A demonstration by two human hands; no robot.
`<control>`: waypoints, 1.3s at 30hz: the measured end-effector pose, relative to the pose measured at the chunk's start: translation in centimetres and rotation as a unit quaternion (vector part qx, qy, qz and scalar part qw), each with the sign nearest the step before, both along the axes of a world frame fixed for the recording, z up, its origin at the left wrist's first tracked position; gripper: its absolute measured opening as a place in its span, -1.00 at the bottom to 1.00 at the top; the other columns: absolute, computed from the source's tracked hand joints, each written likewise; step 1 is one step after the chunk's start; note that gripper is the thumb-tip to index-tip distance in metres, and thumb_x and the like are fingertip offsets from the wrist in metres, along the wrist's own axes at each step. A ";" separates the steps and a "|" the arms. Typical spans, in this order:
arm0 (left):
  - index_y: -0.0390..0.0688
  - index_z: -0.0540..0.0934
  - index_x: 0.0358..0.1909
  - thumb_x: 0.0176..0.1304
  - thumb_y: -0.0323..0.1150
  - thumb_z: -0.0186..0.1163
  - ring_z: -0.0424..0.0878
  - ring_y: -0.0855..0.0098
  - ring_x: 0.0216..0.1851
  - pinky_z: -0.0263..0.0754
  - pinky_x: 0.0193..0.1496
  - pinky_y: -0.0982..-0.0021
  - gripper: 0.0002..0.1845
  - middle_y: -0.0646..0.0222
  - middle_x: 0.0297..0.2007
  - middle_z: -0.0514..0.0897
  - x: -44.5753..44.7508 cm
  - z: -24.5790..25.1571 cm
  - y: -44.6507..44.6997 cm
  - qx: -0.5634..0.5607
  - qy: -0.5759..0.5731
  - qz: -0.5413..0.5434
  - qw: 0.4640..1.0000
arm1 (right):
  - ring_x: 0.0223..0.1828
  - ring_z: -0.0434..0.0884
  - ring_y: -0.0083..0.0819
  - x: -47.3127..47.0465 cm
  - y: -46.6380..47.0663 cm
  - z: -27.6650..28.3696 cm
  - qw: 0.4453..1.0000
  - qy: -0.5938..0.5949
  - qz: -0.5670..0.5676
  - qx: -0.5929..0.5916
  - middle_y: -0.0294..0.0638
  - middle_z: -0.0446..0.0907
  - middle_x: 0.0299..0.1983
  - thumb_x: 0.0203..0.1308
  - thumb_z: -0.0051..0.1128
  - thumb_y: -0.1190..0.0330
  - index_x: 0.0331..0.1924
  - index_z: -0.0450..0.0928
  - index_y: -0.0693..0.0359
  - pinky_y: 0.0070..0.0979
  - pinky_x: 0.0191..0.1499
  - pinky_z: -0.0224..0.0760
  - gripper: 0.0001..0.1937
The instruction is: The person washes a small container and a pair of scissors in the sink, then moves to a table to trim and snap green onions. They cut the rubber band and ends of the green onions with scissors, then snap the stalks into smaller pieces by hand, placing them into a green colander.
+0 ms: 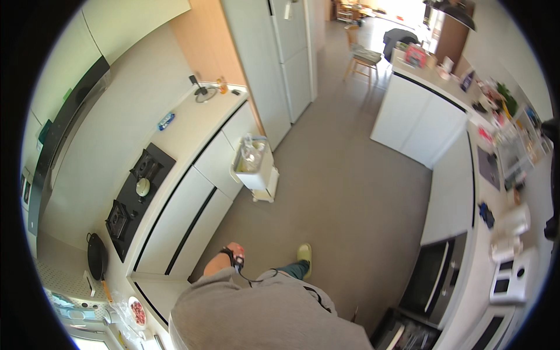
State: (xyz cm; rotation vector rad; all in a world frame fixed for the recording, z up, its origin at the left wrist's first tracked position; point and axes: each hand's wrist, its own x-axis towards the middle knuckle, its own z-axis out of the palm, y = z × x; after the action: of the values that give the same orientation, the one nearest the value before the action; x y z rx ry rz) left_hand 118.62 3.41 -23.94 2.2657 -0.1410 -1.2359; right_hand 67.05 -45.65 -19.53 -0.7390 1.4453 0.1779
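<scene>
My left hand (236,250) hangs low beside my body, with a black strap and a small device at the wrist. Whether its fingers are closed cannot be made out, and I see nothing held in it. The nearest thing to it is the white lower cabinet (199,238) on the left. My right hand is out of view. Ahead on the grey floor (332,183) stands a white bin (258,177) with clear plastic in its top. One green slipper (305,253) shows on my foot.
To the left, the counter carries a gas hob (144,175) with a small pale pot (143,187), a black frying pan (97,257) and a bowl of reddish food (138,313). A built-in oven (426,275) sits at right, above an open dishwasher-like drawer (407,334). A chair (365,57) stands beyond.
</scene>
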 end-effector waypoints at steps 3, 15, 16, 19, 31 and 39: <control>-0.20 0.73 -0.17 -0.15 -0.38 0.46 0.69 0.36 -0.29 0.59 -0.23 0.27 -0.61 0.26 -0.28 0.76 3.2 -1.4 0.5 0.034 0.047 0.098 0.993 | -0.45 0.63 -0.36 4.5 -6.1 -0.8 0.998 0.041 0.040 0.030 -0.11 0.63 -0.36 0.19 0.18 0.24 -0.16 0.55 0.34 -0.27 -0.51 0.51 -0.70; -0.24 0.68 -0.25 0.26 -0.22 0.28 0.71 0.42 -0.26 0.56 -0.21 0.37 -0.74 0.34 -0.37 0.74 28.6 -2.4 -16.0 -0.009 0.120 -0.093 0.988 | -0.37 0.74 -0.16 40.9 -23.9 -12.7 0.975 0.045 0.183 0.116 0.00 0.65 -0.42 0.18 0.20 0.09 -0.26 0.54 0.32 -0.18 -0.31 0.61 -0.62; -0.23 0.68 -0.25 0.29 -0.19 0.24 0.72 0.43 -0.25 0.56 -0.21 0.37 -0.73 0.34 -0.36 0.74 31.3 -2.5 -18.1 -0.029 0.115 -0.046 0.992 | -0.37 0.75 -0.18 45.4 -26.0 -12.9 0.970 0.059 0.207 0.109 0.01 0.65 -0.40 0.19 0.19 0.11 -0.28 0.54 0.32 -0.21 -0.27 0.62 -0.64; -0.20 0.63 -0.07 0.38 -0.08 0.15 0.73 0.41 -0.18 0.58 -0.16 0.38 -0.63 0.33 -0.24 0.75 40.0 -1.4 -24.4 -0.039 -0.033 -0.117 0.992 | -0.45 0.73 -0.15 58.4 -30.7 -12.4 0.984 0.079 0.161 -0.001 0.03 0.65 -0.45 0.15 0.13 0.24 -0.33 0.58 0.33 -0.24 -0.41 0.58 -0.74; -0.14 0.64 0.00 0.40 -0.20 0.03 0.72 0.35 -0.30 0.60 -0.29 0.31 -0.68 0.23 -0.25 0.75 74.5 -2.1 -42.6 -0.029 0.128 0.231 0.964 | -0.30 0.74 -0.13 113.5 -52.8 -3.7 0.777 0.072 0.529 -0.333 0.00 0.70 -0.45 0.00 0.16 -0.02 -0.37 0.69 0.29 -0.25 -0.18 0.57 -0.54; -0.03 0.62 0.03 0.44 -0.03 -0.10 0.65 0.29 -0.08 0.52 -0.04 0.20 -0.58 0.31 -0.18 0.70 110.3 2.3 -60.7 0.063 -0.052 -0.433 0.898 | -0.61 0.66 -0.41 134.8 -62.9 1.6 0.926 -0.112 0.303 -0.196 -0.21 0.66 -0.59 0.05 0.44 0.12 -0.42 0.63 0.30 -0.44 -0.45 0.50 -0.64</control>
State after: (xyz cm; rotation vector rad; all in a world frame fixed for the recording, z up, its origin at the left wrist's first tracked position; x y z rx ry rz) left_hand 228.87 -57.26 -21.59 2.4474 -1.2546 -1.5521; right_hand 201.88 -108.58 -17.93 -1.4817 1.0044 0.2701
